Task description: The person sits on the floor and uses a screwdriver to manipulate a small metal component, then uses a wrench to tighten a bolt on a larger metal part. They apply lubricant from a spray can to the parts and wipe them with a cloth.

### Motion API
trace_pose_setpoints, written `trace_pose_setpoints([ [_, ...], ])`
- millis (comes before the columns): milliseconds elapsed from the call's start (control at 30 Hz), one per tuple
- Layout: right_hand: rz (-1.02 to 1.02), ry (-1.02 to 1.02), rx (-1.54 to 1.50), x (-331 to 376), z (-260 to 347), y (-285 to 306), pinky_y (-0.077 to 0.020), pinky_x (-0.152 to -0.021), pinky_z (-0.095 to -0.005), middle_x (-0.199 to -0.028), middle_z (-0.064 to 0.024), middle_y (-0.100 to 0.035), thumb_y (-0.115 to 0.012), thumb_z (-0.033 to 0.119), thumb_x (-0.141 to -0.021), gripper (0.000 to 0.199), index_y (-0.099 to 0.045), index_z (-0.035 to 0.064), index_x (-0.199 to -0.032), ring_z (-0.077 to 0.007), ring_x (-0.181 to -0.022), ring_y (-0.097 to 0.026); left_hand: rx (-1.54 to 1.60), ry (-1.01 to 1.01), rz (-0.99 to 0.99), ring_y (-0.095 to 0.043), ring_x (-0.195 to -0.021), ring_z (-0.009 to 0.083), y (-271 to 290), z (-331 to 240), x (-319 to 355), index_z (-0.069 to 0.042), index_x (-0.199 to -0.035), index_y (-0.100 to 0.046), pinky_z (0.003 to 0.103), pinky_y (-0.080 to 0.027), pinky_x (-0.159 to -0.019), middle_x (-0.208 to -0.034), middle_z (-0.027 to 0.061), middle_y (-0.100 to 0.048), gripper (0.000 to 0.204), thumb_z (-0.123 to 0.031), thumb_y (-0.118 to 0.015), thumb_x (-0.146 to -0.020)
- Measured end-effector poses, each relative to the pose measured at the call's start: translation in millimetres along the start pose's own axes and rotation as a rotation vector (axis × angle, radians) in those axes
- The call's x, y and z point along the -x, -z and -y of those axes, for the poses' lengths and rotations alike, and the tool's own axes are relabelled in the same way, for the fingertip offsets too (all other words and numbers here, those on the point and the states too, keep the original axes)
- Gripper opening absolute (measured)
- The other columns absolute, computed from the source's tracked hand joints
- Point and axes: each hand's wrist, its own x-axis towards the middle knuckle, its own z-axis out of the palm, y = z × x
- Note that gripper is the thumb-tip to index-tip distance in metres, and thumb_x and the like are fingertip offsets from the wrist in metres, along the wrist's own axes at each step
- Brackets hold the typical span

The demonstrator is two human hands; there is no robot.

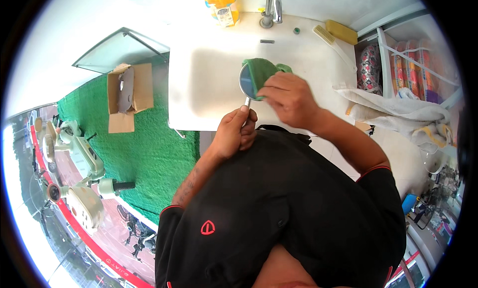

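Observation:
My left hand (pixel 235 130) is closed around the stem of a round mirror (pixel 246 80) that looks like a scooter's rear-view mirror. Its glass faces up over the front part of a white sink (pixel 219 56). A green cloth (pixel 261 72) covers the mirror's right side. The fingers of my right hand (pixel 290 99) pinch the cloth and press it against the glass near the rim. Part of the mirror face is hidden under the cloth.
Behind the sink stand a faucet (pixel 271 11) and an orange bottle (pixel 222 8). A brush (pixel 334 46) and a yellow block (pixel 341 32) lie at the right, above a white towel (pixel 393 111). An opened cardboard box (pixel 142 86) sits left on green matting (pixel 154 153).

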Motion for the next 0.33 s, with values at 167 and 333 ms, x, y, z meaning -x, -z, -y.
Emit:
trace_pose_setpoints([
  [167,-0.126,-0.034,0.15,-14,-27,4,-0.0478,-0.064,-0.0398,-0.078,-0.009,-0.06,-0.069,-0.001,-0.071,0.014,-0.067,0.0038,-0.084,-0.0294,-0.073,-0.059,-0.028,0.039,0.015,-0.031,-0.044,0.0086,-8,2,-5,-0.006,-0.094,-0.049,0.025,-0.027,-0.039,-0.06,-0.002,-0.033,0.035,-0.036,-0.037,-0.106],
  [333,-0.07,0.011,0.018,1,-2,-17,-0.0518,-0.072,-0.0355,-0.083,-0.0082,-0.063,-0.071,0.007,-0.075,0.016,-0.071,0.0068,-0.091,-0.0276,-0.081,-0.064,0.016,-0.005,-0.005,-0.03,-0.043,0.0093,0,-1,-4,-0.007,-0.096,-0.051,0.026,-0.027,-0.039,-0.059,-0.0013,-0.034,0.035,-0.038,-0.038,-0.105],
])
